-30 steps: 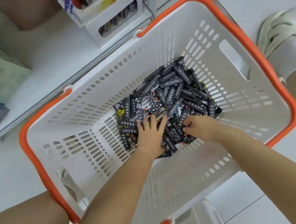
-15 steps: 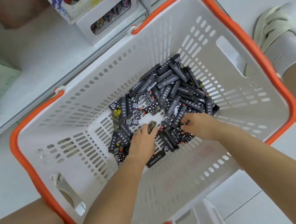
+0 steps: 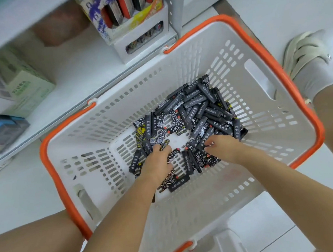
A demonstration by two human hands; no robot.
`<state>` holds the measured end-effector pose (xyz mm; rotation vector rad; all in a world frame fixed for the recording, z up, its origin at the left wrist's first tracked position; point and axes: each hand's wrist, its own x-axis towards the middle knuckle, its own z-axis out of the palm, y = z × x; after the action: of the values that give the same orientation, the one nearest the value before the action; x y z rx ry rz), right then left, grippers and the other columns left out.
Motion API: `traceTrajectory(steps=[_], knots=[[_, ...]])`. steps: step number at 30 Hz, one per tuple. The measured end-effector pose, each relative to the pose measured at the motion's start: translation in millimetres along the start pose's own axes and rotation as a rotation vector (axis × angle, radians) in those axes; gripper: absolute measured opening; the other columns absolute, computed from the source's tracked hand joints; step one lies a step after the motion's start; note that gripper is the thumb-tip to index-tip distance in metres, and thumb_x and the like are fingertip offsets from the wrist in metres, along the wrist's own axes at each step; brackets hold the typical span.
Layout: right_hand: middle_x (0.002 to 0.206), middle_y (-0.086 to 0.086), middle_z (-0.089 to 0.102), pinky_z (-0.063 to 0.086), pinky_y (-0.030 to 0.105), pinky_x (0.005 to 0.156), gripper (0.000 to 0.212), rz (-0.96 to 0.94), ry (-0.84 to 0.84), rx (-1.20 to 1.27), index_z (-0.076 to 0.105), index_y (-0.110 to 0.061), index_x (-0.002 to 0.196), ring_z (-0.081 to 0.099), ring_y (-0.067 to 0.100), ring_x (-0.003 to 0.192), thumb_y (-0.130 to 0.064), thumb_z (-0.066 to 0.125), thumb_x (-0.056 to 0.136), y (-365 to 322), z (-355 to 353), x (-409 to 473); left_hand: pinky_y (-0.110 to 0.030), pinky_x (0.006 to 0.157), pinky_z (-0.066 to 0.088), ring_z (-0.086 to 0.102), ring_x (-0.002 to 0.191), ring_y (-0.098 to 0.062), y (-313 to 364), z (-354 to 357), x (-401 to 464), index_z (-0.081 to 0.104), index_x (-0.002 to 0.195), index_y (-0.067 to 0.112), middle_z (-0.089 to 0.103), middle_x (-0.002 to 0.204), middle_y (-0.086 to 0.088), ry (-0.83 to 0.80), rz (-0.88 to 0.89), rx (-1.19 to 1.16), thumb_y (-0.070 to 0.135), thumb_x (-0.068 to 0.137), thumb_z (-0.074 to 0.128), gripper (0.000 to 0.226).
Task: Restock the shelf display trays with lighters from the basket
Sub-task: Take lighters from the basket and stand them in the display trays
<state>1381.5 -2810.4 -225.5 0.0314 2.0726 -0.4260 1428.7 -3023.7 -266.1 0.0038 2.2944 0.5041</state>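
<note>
Both hands reach into the basket (image 3: 279,86): left hand (image 3: 158,160) and right hand (image 3: 223,147), fingers curled among loose lighters (image 3: 198,110). An overfull grip could likely spill lighters before the display tray (image 3: 143,39).

Black patterned lighters (image 3: 197,110) lie heaped on the white, orange-rimmed basket's (image 3: 255,42) floor.

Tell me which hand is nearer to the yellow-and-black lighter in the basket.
Left. The left hand lies just below the yellow-and-black lighter, among the lighters on that side. The right hand is farther off, across the bare gap in the pile.
</note>
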Motion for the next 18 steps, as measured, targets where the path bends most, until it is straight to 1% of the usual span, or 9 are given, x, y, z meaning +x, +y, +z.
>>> traceTrajectory(steps=[2, 6, 9, 11, 12, 13, 15, 16, 18], knots=[[0.126, 0.006, 0.061, 0.044, 0.030, 0.093, 0.036, -0.017, -0.004, 0.003, 0.053, -0.015, 0.130, 0.056, 0.024, 0.113, -0.032, 0.046, 0.099, -10.9, -4.8, -8.3, -0.031, 0.076, 0.046, 0.056, 0.092, -0.023, 11.1, -18.5, -6.9, 0.045, 0.130, 0.019, 0.031, 0.142, -0.010, 0.050, -0.010, -0.091, 0.016, 0.091, 0.059, 0.042], [0.121, 0.007, 0.062, 0.045, 0.030, 0.086, 0.033, -0.091, 0.059, 0.018, 0.055, -0.014, 0.127, 0.059, 0.023, 0.106, -0.030, 0.044, 0.100, -39.6, -30.0, -38.2, -0.032, 0.071, 0.053, 0.054, 0.081, -0.016, 34.4, -58.1, -25.4, 0.047, 0.127, 0.021, 0.040, 0.130, -0.008, 0.173, -0.006, -0.282, 0.016, 0.089, 0.060, 0.041], [0.112, 0.004, 0.065, 0.048, 0.031, 0.084, 0.032, -0.156, 0.157, 0.199, 0.057, -0.012, 0.122, 0.063, 0.023, 0.099, -0.032, 0.043, 0.101, -57.1, -47.8, -77.2, -0.011, 0.058, 0.043, 0.045, 0.070, 0.001, 58.6, -88.4, -47.8, 0.049, 0.129, 0.020, 0.044, 0.132, -0.004, 0.314, 0.016, -0.507, 0.017, 0.089, 0.062, 0.042], [0.108, 0.002, 0.062, 0.043, 0.030, 0.081, 0.038, -0.207, 0.224, 0.300, 0.057, -0.011, 0.123, 0.060, 0.018, 0.091, -0.037, 0.041, 0.101, -67.8, -51.5, -102.7, -0.006, 0.051, 0.038, 0.045, 0.068, 0.001, 77.3, -106.8, -66.3, 0.047, 0.132, 0.018, 0.047, 0.129, 0.000, 0.357, 0.060, -0.678, 0.016, 0.090, 0.061, 0.044], [0.107, 0.001, 0.059, 0.041, 0.029, 0.081, 0.043, -0.229, 0.250, 0.382, 0.057, -0.010, 0.125, 0.056, 0.013, 0.085, -0.041, 0.041, 0.100, -72.7, -50.4, -113.8, -0.009, 0.055, 0.041, 0.051, 0.074, -0.005, 86.2, -114.6, -76.8, 0.047, 0.132, 0.017, 0.049, 0.128, 0.001, 0.377, 0.085, -0.760, 0.015, 0.090, 0.061, 0.045], [0.108, 0.003, 0.058, 0.042, 0.031, 0.082, 0.047, -0.252, 0.264, 0.501, 0.055, -0.009, 0.127, 0.055, 0.011, 0.082, -0.044, 0.041, 0.099, -78.9, -49.2, -125.7, -0.015, 0.065, 0.044, 0.055, 0.087, -0.011, 95.0, -122.0, -87.9, 0.048, 0.132, 0.018, 0.050, 0.128, 0.002, 0.384, 0.109, -0.842, 0.016, 0.090, 0.061, 0.044], [0.118, 0.012, 0.056, 0.049, 0.037, 0.091, 0.042, -0.255, 0.260, 0.806, 0.053, -0.015, 0.125, 0.057, 0.020, 0.096, -0.046, 0.040, 0.099, -93.5, -46.6, -154.5, -0.024, 0.081, 0.045, 0.056, 0.105, -0.014, 111.3, -132.5, -113.5, 0.056, 0.120, 0.025, 0.058, 0.119, 0.007, 0.390, 0.178, -1.032, 0.016, 0.089, 0.062, 0.033], [0.123, 0.011, 0.052, 0.050, 0.039, 0.094, 0.038, -0.247, 0.250, 0.961, 0.052, -0.020, 0.125, 0.054, 0.023, 0.103, -0.046, 0.040, 0.099, -100.9, -45.5, -172.2, -0.024, 0.080, 0.045, 0.059, 0.103, -0.014, 118.8, -137.2, -128.6, 0.059, 0.107, 0.032, 0.063, 0.108, 0.010, 0.384, 0.216, -1.140, 0.015, 0.089, 0.063, 0.026], [0.122, 0.003, 0.046, 0.050, 0.040, 0.096, 0.034, -0.315, 0.236, 1.207, 0.053, -0.025, 0.122, 0.050, 0.019, 0.104, -0.046, 0.038, 0.100, -111.6, -44.7, -205.3, -0.030, 0.080, 0.047, 0.063, 0.098, -0.015, 129.2, -144.9, -156.4, 0.062, 0.091, 0.034, 0.069, 0.095, 0.009, 0.357, 0.286, -1.301, 0.015, 0.087, 0.065, 0.020]])
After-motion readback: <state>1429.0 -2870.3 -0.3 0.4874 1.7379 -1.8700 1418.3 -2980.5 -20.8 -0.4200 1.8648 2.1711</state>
